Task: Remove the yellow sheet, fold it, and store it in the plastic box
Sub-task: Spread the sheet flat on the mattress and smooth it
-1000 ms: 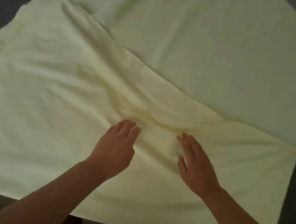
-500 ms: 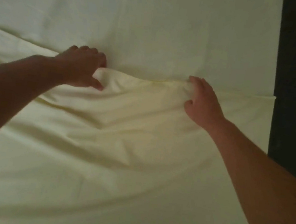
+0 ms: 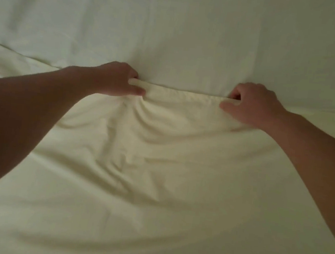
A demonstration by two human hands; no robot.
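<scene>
The pale yellow sheet point(image 3: 158, 167) fills the whole view, folded over itself so that an upper layer lies on a lower one. The folded edge runs across the middle of the frame. My left hand point(image 3: 115, 80) grips that edge left of centre, fingers curled over it and thumb underneath. My right hand point(image 3: 252, 102) grips the same edge right of centre in the same way. The cloth between my hands is pulled taut and wrinkles fan out below it. The plastic box is out of view.
The smooth lower layer of the sheet point(image 3: 192, 36) covers the far half of the view. My two bare forearms cross the lower left and right corners.
My hands moved from lying flat on the cloth to the folded edge and closed on it. The view came in closer, and the dark strip at the right is gone from the frame.
</scene>
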